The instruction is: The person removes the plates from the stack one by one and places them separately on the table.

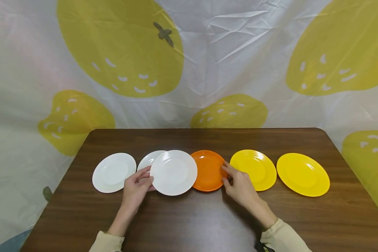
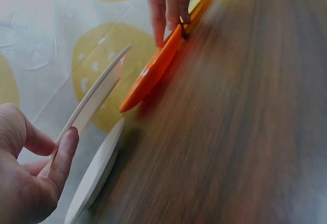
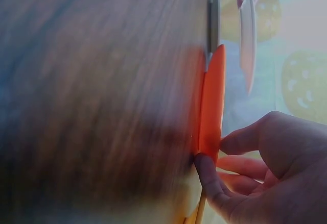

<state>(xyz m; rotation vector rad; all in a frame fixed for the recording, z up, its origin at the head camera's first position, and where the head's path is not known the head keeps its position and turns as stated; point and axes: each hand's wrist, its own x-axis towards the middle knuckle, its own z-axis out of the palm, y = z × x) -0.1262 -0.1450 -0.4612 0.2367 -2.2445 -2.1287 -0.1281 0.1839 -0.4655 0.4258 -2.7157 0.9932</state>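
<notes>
A white plate (image 1: 174, 173) is held up off the table by my left hand (image 1: 137, 187), which pinches its left rim between thumb and fingers. In the left wrist view this plate (image 2: 94, 94) hangs tilted, apart from another white plate (image 2: 96, 175) beneath. That lower plate (image 1: 150, 159) is partly hidden in the head view. My right hand (image 1: 242, 185) grips the right rim of an orange plate (image 1: 208, 171). In the right wrist view, the thumb and fingers lie on either side of the orange plate's edge (image 3: 213, 101); whether it touches the table is unclear.
Another white plate (image 1: 114, 173) lies at the far left of the brown wooden table (image 1: 189, 224). On the right lie two yellow plates, one (image 1: 255, 169) beside my right hand, the other (image 1: 303, 174) farther out. A fruit-print cloth (image 1: 201, 70) hangs behind the table.
</notes>
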